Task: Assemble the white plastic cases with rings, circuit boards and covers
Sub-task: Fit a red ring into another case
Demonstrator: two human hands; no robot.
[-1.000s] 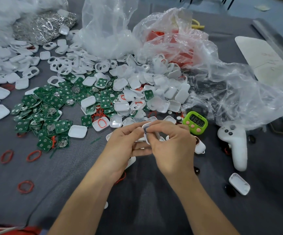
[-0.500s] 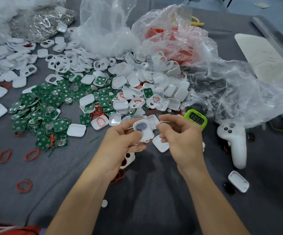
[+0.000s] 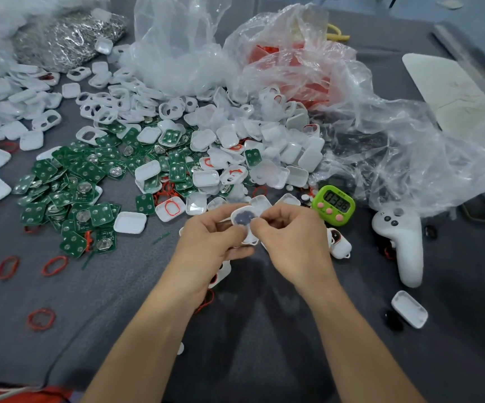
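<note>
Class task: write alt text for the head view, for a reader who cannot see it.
Two bare hands hold a white case over a grey cloth: the left hand grips it, the right hand pinches its edge. Behind lie heaps of white cases, green circuit boards and red rings.

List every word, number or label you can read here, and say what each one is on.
"0336": display of the green timer.
"22": head of the white controller, small, so not certain.
Small print above the timer's digits: too blurred to read.
Marks on the white sheet: too faint to read.
Green circuit boards: no legible print.
</note>
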